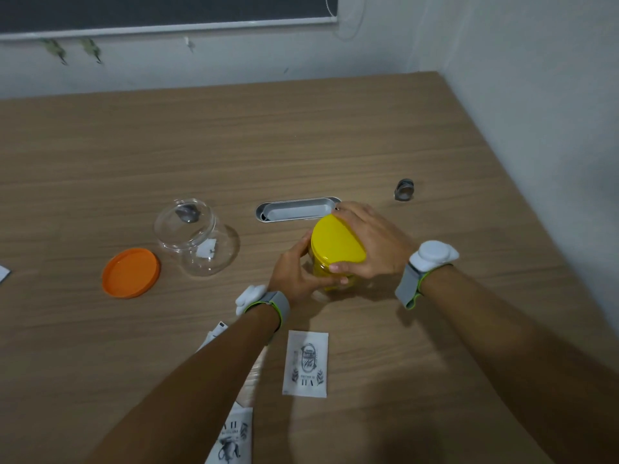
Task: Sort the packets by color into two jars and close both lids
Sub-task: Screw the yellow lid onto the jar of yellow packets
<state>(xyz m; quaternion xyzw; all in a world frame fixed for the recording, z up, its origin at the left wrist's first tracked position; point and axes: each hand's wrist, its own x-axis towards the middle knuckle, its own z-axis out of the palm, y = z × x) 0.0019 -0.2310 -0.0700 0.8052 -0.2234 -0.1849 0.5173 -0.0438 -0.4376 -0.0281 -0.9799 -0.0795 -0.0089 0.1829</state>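
Now | hands [338, 259] grip upright jar [330, 274] | yellow lid [336, 241] up

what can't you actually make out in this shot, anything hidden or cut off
- Head view: contents of the yellow-lidded jar, wrapped by the left hand and right hand.
- Whether the yellow lid is fully closed.
- White packet, mostly under the left forearm.
- Bottom packet, cut off by the frame edge.
- Small metal object, too small to identify.
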